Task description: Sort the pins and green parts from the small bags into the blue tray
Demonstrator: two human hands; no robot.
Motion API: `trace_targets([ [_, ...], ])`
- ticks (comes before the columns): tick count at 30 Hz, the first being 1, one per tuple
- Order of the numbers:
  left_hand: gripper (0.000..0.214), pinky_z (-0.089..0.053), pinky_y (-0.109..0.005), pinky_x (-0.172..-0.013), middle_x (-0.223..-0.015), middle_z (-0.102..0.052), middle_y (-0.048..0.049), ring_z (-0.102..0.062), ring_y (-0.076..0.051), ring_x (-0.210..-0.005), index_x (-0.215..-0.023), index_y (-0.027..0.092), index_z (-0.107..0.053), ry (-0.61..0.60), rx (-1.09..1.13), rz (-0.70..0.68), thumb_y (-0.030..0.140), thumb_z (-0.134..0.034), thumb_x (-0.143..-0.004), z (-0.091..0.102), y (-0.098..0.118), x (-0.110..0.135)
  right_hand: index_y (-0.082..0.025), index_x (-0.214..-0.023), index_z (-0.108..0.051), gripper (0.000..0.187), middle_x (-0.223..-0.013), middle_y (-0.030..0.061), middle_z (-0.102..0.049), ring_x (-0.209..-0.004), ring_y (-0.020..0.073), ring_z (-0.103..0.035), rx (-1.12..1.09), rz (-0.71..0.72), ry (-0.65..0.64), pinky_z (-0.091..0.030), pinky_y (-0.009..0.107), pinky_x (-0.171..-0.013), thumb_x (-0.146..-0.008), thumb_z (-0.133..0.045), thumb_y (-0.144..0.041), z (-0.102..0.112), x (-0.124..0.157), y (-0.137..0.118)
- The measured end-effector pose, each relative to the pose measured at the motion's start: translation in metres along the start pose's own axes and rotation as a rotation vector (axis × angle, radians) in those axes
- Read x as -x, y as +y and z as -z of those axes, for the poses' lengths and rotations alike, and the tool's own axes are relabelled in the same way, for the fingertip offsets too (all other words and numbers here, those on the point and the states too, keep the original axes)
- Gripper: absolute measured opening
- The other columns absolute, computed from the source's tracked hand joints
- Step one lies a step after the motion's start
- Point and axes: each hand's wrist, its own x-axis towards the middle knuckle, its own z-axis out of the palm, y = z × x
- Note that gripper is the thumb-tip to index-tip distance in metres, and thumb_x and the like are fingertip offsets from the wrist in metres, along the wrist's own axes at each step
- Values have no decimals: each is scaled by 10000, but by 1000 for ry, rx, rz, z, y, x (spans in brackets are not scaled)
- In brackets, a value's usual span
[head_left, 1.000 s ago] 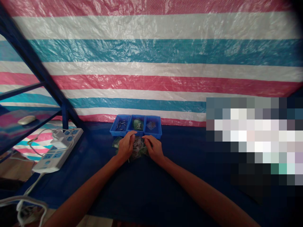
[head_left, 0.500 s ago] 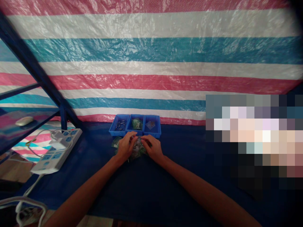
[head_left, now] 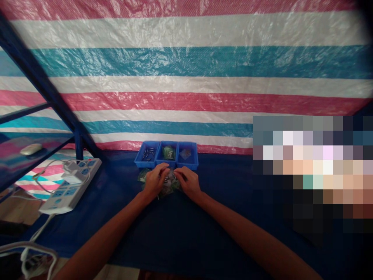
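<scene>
My left hand and my right hand face each other over a pile of small clear and greenish plastic bags on the blue table. The fingers of both are bent and pinched together at the pile. Whatever they grip is too small and partly hidden to name. Another greenish packet lies just left of my left hand. Right behind the hands stand three joined blue bins: the left bin has several thin metal pieces in it, the middle bin greenish packets, the right bin a small clear packet.
A white power strip with a plugged-in adapter and cables lies on the left. A pale mouse-like object rests on a shelf beyond it. Striped plastic sheeting hangs behind the table. A pixelated patch hides the right side.
My right fingertips have shifted slightly at the pile. Both arms, the bins and the packets stay nearly where they were.
</scene>
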Motion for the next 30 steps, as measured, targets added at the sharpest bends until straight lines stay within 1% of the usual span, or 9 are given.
trace_targets([
  [5,317,-513,-240,-657,-863,-689,-14,-640,-132,-672,-1128,201,-580,-69,112,126,382,-548,-869,6,8,-6,-190,-886,-656,221,-793,41,-648,-718,157,-595,-8,-28,39,-467,276,-706,-930,-464,-292,1,0,0],
  [7,293,-508,-245,-639,-836,-693,-13,-629,-131,-639,-1097,204,-613,-96,136,160,381,-537,-876,8,10,-9,-188,-893,-658,237,-792,43,-652,-722,162,-600,-6,-41,60,-474,283,-706,-934,-454,-302,1,0,1],
  [11,226,-503,-279,-734,-862,-698,-45,-641,-167,-774,-885,190,-694,-89,146,97,363,-549,-873,9,12,-13,-189,-896,-662,241,-804,44,-660,-737,163,-610,-11,-54,64,-475,283,-718,-938,-452,-299,0,-1,2],
  [14,188,-500,-285,-758,-848,-695,-46,-639,-171,-813,-826,185,-698,-55,175,73,322,-573,-862,9,17,-14,-188,-898,-665,224,-810,44,-661,-739,161,-607,-19,-36,50,-472,280,-721,-934,-464,-279,-1,-1,2],
  [21,201,-511,-289,-754,-896,-691,-62,-640,-176,-833,-851,173,-695,-12,222,127,316,-556,-873,11,26,-15,-186,-907,-675,230,-815,49,-670,-741,163,-612,-13,-27,19,-478,285,-731,-932,-462,-270,-1,-1,2],
  [24,211,-516,-262,-676,-940,-699,-49,-646,-144,-701,-940,183,-679,-21,225,177,319,-524,-890,13,25,-13,-188,-961,-670,235,-867,55,-681,-792,169,-630,-17,-48,15,-485,286,-757,-931,-451,-268,-1,-2,1],
  [27,230,-512,-243,-628,-845,-719,-18,-624,-116,-560,-1008,191,-659,-57,215,205,316,-496,-906,13,23,-10,-188,-981,-663,245,-904,52,-684,-836,170,-635,-23,-69,31,-485,287,-782,-934,-431,-250,-1,-4,0],
  [29,226,-519,-247,-670,-823,-722,-12,-643,-124,-596,-1013,189,-657,-63,181,184,307,-495,-908,13,22,-9,-187,-973,-662,250,-893,48,-683,-826,167,-636,-26,-73,38,-485,283,-773,-935,-423,-248,0,-4,-1],
  [30,228,-522,-256,-712,-859,-722,-20,-658,-135,-657,-1021,190,-656,-62,158,158,303,-494,-909,12,22,-9,-187,-971,-662,253,-883,46,-683,-816,166,-636,-25,-76,39,-486,281,-766,-935,-420,-250,0,-4,-2],
])
